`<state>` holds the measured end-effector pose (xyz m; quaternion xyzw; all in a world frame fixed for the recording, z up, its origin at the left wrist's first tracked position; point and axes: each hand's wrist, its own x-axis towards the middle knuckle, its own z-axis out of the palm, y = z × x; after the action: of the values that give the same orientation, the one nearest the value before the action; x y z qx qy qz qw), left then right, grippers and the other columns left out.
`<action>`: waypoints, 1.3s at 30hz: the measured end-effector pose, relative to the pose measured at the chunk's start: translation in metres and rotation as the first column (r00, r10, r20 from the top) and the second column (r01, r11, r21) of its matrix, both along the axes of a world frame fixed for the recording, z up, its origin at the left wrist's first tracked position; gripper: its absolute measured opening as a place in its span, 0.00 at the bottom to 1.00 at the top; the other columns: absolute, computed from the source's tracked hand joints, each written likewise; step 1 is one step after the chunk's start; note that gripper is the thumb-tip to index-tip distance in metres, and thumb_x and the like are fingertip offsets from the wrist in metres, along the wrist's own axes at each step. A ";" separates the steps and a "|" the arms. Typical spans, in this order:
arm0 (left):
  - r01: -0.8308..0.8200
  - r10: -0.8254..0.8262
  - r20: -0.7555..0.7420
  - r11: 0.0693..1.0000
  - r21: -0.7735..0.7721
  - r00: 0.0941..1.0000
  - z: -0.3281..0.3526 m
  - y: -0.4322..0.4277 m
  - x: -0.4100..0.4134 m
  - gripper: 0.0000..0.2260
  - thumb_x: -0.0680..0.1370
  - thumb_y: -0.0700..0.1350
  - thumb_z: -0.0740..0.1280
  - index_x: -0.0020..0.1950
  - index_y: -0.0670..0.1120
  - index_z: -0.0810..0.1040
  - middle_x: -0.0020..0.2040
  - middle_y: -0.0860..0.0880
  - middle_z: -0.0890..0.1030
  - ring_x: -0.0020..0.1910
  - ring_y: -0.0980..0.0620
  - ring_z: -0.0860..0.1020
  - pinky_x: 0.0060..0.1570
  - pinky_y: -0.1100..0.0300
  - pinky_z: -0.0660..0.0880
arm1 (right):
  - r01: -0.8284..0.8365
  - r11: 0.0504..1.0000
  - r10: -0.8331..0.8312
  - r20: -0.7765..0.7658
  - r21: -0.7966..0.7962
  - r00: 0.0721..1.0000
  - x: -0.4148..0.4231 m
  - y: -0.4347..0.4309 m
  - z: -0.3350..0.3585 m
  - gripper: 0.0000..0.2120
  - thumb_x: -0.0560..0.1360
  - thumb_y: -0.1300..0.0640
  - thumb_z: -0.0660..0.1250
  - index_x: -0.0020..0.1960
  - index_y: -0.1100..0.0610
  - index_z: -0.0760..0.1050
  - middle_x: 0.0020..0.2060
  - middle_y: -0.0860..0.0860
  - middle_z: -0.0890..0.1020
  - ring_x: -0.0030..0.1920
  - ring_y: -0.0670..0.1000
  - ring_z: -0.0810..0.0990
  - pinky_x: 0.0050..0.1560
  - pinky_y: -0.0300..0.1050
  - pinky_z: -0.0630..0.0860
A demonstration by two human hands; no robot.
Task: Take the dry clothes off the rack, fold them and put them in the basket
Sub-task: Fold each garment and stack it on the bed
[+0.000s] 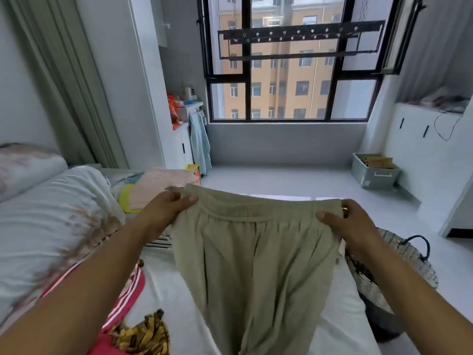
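- Beige trousers held up by the elastic waistband, stretched flat between both hands, legs hanging down over the bed
- Left hand pinches the left corner of the waistband, thumb on the near side, fingers curled behind
- Right hand grips the right corner the same way; the two hands are well apart, each clamped on the cloth
- Woven black-and-white basket with a dark handle stands on the floor just beside the bed, right of the trousers
- Black drying rack hangs high in front of the window
- Red garment with white stripes lies on the bed under the left forearm, a yellow-and-black patterned piece beside it
- Pink striped cloth lies on the bed beyond the left hand
- Grey-green storage box sits on the floor by the right wall, well apart from the basket
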<state>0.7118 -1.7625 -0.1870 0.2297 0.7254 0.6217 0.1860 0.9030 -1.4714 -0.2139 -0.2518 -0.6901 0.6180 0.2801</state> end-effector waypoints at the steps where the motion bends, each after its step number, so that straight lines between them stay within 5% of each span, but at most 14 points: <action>1: -0.024 0.024 -0.027 1.000 0.014 0.999 0.012 -0.009 0.008 0.13 0.75 0.45 0.68 0.54 0.38 0.78 0.52 0.40 0.82 0.53 0.43 0.79 0.57 0.51 0.74 | -0.009 1.000 0.010 -0.023 0.017 1.000 0.005 -0.004 0.016 0.17 0.70 0.63 0.73 0.55 0.60 0.70 0.45 0.53 0.79 0.43 0.51 0.78 0.39 0.43 0.75; 6: -0.131 0.138 -0.152 0.990 0.059 0.979 0.060 -0.044 0.044 0.04 0.79 0.42 0.63 0.47 0.45 0.77 0.42 0.50 0.80 0.40 0.56 0.77 0.35 0.68 0.73 | -0.051 0.991 0.059 -0.066 0.121 0.996 0.023 -0.028 0.080 0.09 0.70 0.64 0.72 0.43 0.55 0.72 0.42 0.53 0.79 0.41 0.52 0.78 0.41 0.45 0.76; 12: -0.234 0.246 -0.195 0.969 0.083 0.949 0.109 -0.059 0.053 0.08 0.80 0.49 0.61 0.55 0.49 0.76 0.50 0.49 0.79 0.50 0.52 0.75 0.48 0.58 0.71 | -0.011 0.980 0.041 -0.146 0.201 0.988 0.033 -0.052 0.144 0.08 0.73 0.62 0.69 0.51 0.58 0.73 0.42 0.52 0.79 0.41 0.50 0.77 0.43 0.44 0.75; 17: -0.111 0.113 -0.004 0.985 0.129 0.994 0.127 -0.059 0.050 0.12 0.81 0.47 0.60 0.60 0.44 0.75 0.55 0.46 0.81 0.52 0.51 0.78 0.49 0.60 0.74 | 0.018 0.888 -0.033 0.025 0.460 0.999 0.037 -0.055 0.166 0.14 0.75 0.55 0.67 0.55 0.62 0.70 0.48 0.56 0.76 0.48 0.56 0.75 0.52 0.53 0.73; 20: -0.014 -0.002 0.063 0.969 0.249 0.998 0.144 -0.063 0.046 0.13 0.77 0.49 0.65 0.57 0.43 0.77 0.47 0.47 0.83 0.45 0.51 0.81 0.41 0.61 0.76 | 0.010 0.922 -0.007 -0.008 0.387 1.000 0.037 -0.060 0.187 0.14 0.73 0.55 0.70 0.55 0.59 0.71 0.47 0.54 0.77 0.45 0.53 0.76 0.43 0.46 0.73; 23: 0.139 -0.124 -0.146 0.985 0.100 0.982 0.157 -0.071 0.039 0.24 0.65 0.50 0.78 0.55 0.46 0.73 0.49 0.46 0.81 0.48 0.50 0.80 0.45 0.60 0.78 | -0.098 0.977 0.095 0.023 0.191 0.995 0.026 -0.073 0.208 0.15 0.72 0.59 0.71 0.56 0.60 0.74 0.47 0.54 0.80 0.46 0.53 0.79 0.44 0.46 0.76; 26: -0.082 0.090 -0.262 0.996 0.044 0.961 0.160 -0.082 0.026 0.13 0.72 0.40 0.72 0.49 0.48 0.69 0.47 0.47 0.76 0.47 0.49 0.76 0.48 0.57 0.75 | -0.147 0.977 0.127 0.132 0.156 0.983 0.008 -0.088 0.217 0.16 0.71 0.59 0.71 0.56 0.63 0.76 0.47 0.56 0.81 0.46 0.54 0.80 0.46 0.46 0.76; 31: -0.229 0.210 -0.297 0.973 -0.029 0.931 0.152 -0.126 -0.016 0.05 0.75 0.40 0.69 0.49 0.46 0.75 0.48 0.45 0.78 0.51 0.45 0.76 0.49 0.55 0.73 | -0.183 0.971 0.169 0.096 0.157 0.981 -0.016 -0.120 0.198 0.15 0.75 0.57 0.67 0.60 0.61 0.74 0.55 0.57 0.80 0.53 0.56 0.79 0.55 0.48 0.74; 35: -0.234 0.201 -0.275 0.968 -0.095 0.940 0.134 -0.141 -0.029 0.06 0.77 0.38 0.65 0.54 0.41 0.75 0.49 0.43 0.77 0.48 0.45 0.75 0.50 0.53 0.72 | -0.096 0.922 0.082 0.053 0.376 0.995 -0.033 -0.149 0.184 0.17 0.78 0.53 0.63 0.64 0.59 0.71 0.57 0.55 0.77 0.57 0.56 0.75 0.60 0.51 0.72; 39: -0.193 0.173 -0.289 0.980 -0.041 0.941 0.119 -0.140 -0.025 0.15 0.77 0.32 0.55 0.56 0.51 0.70 0.43 0.42 0.74 0.40 0.47 0.73 0.39 0.56 0.71 | -0.032 0.890 0.050 -0.027 0.454 0.998 -0.042 -0.167 0.195 0.15 0.76 0.55 0.66 0.59 0.61 0.73 0.51 0.55 0.78 0.51 0.54 0.76 0.53 0.49 0.75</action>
<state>0.6870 -1.9021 -0.0685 0.2415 0.7838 0.5714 0.0290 0.8608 -1.6387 -0.0191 -0.1533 -0.8149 0.4505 0.3308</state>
